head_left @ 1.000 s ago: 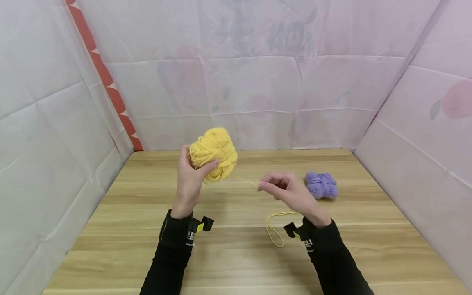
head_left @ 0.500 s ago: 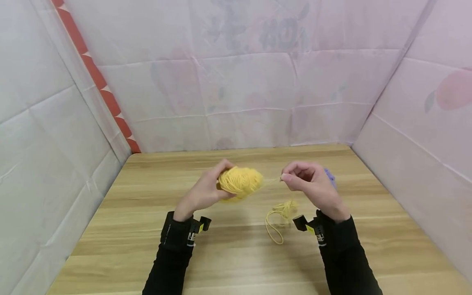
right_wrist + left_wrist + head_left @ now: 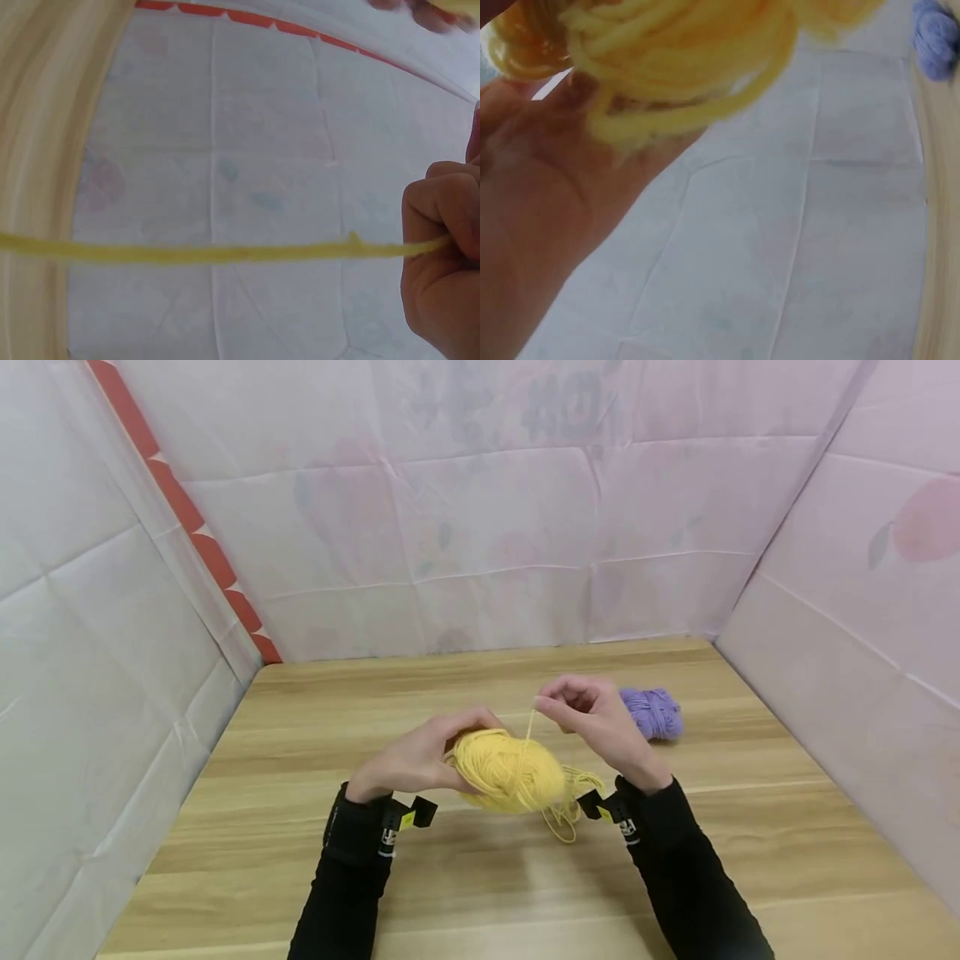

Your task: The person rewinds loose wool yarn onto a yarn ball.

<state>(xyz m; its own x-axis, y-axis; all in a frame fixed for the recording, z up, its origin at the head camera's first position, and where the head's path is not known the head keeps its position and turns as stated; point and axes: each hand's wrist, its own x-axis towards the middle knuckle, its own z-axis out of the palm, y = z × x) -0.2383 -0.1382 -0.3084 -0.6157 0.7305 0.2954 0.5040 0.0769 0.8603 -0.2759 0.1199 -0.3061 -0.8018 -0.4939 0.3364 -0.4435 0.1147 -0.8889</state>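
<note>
My left hand (image 3: 420, 756) grips a skein of yellow yarn (image 3: 513, 772) by its left end, thumb and fingers around it, above the table. Thick loops of the skein (image 3: 682, 52) fill the top of the left wrist view. Just up and right of the skein, my right hand (image 3: 600, 727) pinches a yellow strand (image 3: 529, 727) between thumb and fingertips. That strand (image 3: 210, 253) crosses the right wrist view into the curled fingers of the right hand (image 3: 446, 255). Loose yellow yarn (image 3: 581, 781) lies on the table, partly hidden behind the skein and right wrist.
A purple skein of yarn (image 3: 654, 714) lies on the wooden table (image 3: 337, 710) behind my right hand. Pale patterned sheets (image 3: 480, 527) enclose the table at the back and both sides, with a red strip (image 3: 180, 502) at the left corner.
The left hand has lowered the yellow skein and brought it right, turning it. The right hand moved right, then back left and up, the strand now running upward over the skein.
</note>
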